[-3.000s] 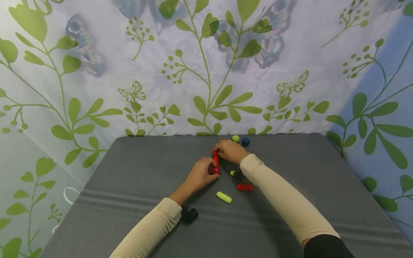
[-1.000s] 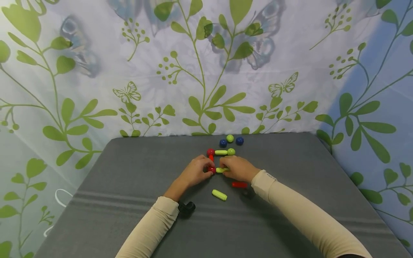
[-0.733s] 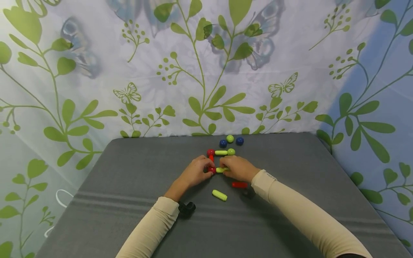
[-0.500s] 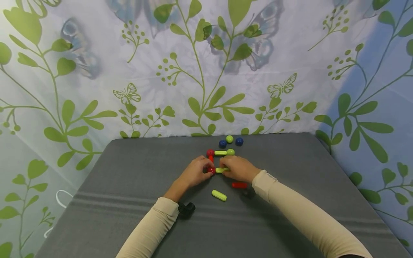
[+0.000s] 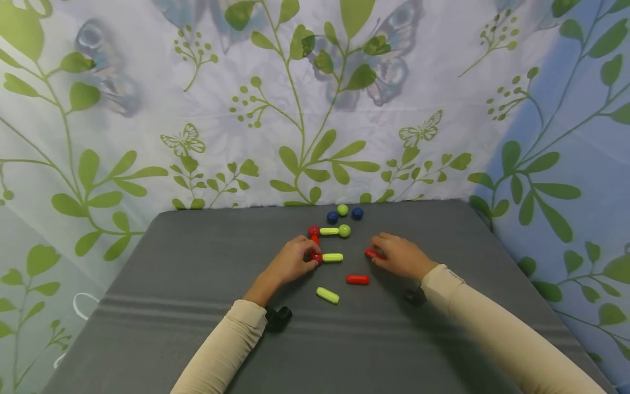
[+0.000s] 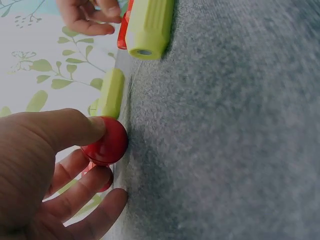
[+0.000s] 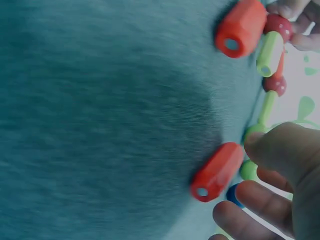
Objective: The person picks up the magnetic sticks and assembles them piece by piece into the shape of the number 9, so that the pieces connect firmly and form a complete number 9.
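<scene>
My left hand (image 5: pixel 290 260) pinches a shiny red ball (image 6: pixel 111 142) between thumb and fingers on the grey table. From that ball a yellow-green magnetic rod (image 5: pixel 333 257) points right, and a red rod (image 5: pixel 315 239) runs back to a second red ball (image 5: pixel 313 231). Another yellow-green rod (image 5: pixel 329 231) joins this one to a lime ball (image 5: pixel 344 230). Further right, my right hand (image 5: pixel 401 256) is over a loose red rod (image 7: pixel 217 172) with a metal-tipped end. Its thumb and fingers are spread beside the rod, which lies on the cloth in the right wrist view.
Nearer me lie another loose red rod (image 5: pixel 357 279) and a loose yellow-green rod (image 5: pixel 327 295). Two blue balls (image 5: pixel 332 217) and a lime ball (image 5: pixel 342 209) sit at the back edge, before a leaf-patterned curtain (image 5: pixel 275 109). A black wrist camera (image 5: pixel 279 318) hangs under the left wrist.
My right hand has left the yellow-green rod at the near red ball and moved right to the loose red rod. My left hand stays at the red ball. The head view has shifted slightly.
</scene>
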{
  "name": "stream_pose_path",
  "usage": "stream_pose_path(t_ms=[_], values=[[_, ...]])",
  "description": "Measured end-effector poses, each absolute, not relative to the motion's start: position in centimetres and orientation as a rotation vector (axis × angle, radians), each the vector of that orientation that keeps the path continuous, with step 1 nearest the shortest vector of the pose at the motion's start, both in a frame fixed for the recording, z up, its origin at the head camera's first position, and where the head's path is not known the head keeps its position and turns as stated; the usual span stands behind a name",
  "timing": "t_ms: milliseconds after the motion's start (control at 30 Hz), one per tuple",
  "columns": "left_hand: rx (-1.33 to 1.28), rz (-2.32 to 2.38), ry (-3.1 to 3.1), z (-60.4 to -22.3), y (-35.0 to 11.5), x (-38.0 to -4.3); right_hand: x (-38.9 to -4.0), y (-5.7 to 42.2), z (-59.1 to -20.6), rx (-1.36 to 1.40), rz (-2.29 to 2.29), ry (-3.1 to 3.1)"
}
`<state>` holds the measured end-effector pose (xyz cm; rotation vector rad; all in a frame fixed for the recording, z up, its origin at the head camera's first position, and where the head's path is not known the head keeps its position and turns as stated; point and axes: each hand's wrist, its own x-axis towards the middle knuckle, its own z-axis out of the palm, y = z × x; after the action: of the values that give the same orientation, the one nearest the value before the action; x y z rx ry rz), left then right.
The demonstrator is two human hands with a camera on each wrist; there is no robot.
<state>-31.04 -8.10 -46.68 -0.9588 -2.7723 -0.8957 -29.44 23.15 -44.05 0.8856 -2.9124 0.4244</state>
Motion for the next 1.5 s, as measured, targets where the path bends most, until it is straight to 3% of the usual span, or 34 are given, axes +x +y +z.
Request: stream_pose_path(t_ms=[267,533,900,1267,1500], values=[[-0.979,-0.872,-2.805,-45.3,-7.9,-32.0,-29.4,23.3,-45.2,0.924,0.466,-2.850],[-1.035,-0.777,-2.819,-43.0,-5.7,-35.4,-30.4,22.0,-46.1,0.887,0.468,-2.862],[-1.171,-0.582,-2.962,-44.8,-3.6,-38.8,-31.4,19.1,-45.9,0.894,0.572,-2.813],[-1.079,-0.626,-2.974,-45.7,-3.3,-39.8,-33.4,17.8,-46.0,0.562,0.784,-2.886],[-1.051,-0.602,-2.997,-45.8,-2.8,-40.3,-33.9,17.7,-46.0,0.495,0.810,-2.876]])
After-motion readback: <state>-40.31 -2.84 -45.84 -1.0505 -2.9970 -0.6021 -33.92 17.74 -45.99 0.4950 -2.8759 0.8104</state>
